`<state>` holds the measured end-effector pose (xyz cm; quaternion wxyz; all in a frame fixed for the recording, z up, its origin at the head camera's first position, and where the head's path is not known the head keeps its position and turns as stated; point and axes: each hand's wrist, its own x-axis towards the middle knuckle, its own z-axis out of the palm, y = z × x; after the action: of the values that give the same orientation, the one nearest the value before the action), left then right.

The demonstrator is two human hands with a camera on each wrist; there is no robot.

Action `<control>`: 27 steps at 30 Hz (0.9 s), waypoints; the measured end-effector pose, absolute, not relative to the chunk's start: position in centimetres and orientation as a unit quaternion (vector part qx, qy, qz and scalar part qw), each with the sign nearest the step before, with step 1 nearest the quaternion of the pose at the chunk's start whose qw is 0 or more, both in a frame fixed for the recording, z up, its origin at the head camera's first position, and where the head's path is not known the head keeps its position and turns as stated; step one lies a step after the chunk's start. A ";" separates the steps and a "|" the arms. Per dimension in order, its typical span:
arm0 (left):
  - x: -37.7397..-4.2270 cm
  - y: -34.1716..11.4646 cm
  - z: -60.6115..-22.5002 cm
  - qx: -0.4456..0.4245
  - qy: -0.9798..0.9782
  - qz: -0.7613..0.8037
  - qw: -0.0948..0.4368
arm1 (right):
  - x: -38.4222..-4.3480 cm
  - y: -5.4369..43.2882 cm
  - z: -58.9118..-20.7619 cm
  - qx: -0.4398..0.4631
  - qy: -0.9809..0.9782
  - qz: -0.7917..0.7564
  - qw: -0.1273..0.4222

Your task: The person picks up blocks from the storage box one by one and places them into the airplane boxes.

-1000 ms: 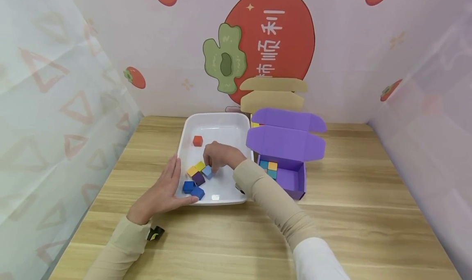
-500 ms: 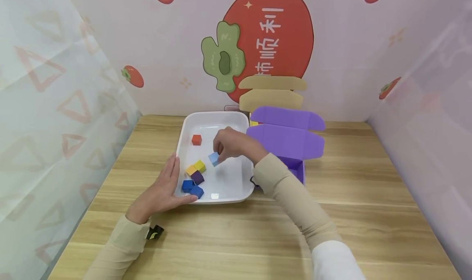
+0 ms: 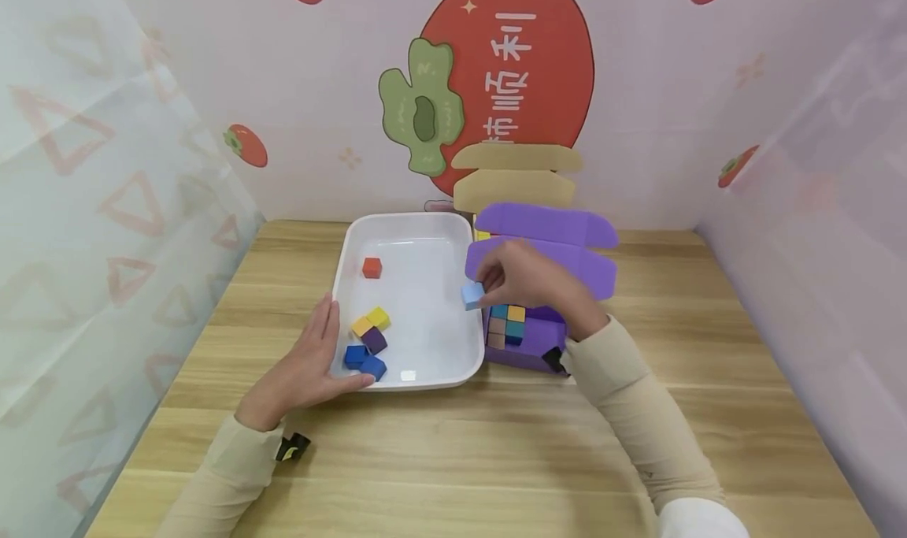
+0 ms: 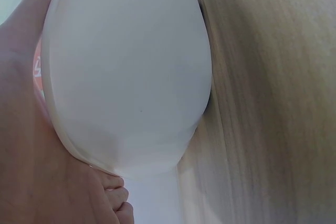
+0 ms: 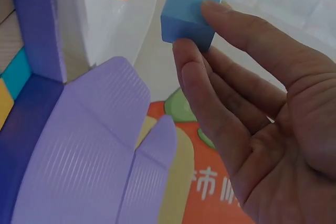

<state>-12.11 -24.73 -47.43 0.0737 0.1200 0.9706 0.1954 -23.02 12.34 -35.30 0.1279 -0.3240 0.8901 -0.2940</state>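
Observation:
In the head view, my right hand (image 3: 527,274) pinches a light blue cube (image 3: 472,296) over the white tray's right rim. The right wrist view shows this blue cube (image 5: 190,11) between thumb and fingertips. My left hand (image 3: 305,365) rests at the tray's front left corner, fingers straight along the outer side and thumb across the front rim. Inside the white tray (image 3: 432,357) lie a red cube (image 3: 372,268), a yellow cube (image 3: 379,317), an orange cube (image 3: 361,327), a dark purple cube (image 3: 374,340) and two blue cubes (image 3: 372,368).
Right of the tray stands an open purple box (image 3: 524,358) with several coloured cubes (image 3: 498,327) packed at its left. Its lid (image 3: 546,219) stands raised. Behind it rises a tan box lid (image 3: 513,190). All stand on a wooden table (image 3: 453,459) before a printed backdrop (image 3: 312,89).
My right hand has lifted the light blue cube from beside the other cubes and carried it right to the tray's right rim. The left hand keeps its place on the tray.

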 end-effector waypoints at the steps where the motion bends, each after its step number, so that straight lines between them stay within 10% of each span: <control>1: -12.1 -24.8 -47.4 0.120 0.971 0.194 0.074 | -22.7 12.9 -35.4 -0.318 0.891 -0.299 0.125; 27: -12.2 -25.0 -47.7 0.122 0.971 0.194 0.075 | -19.5 18.7 -42.5 -0.141 0.916 -0.329 0.179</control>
<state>-12.19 -24.99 -47.66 0.0752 0.1216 0.9706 0.1938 -19.55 18.70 -42.52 0.1788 -0.1414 0.9164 -0.3291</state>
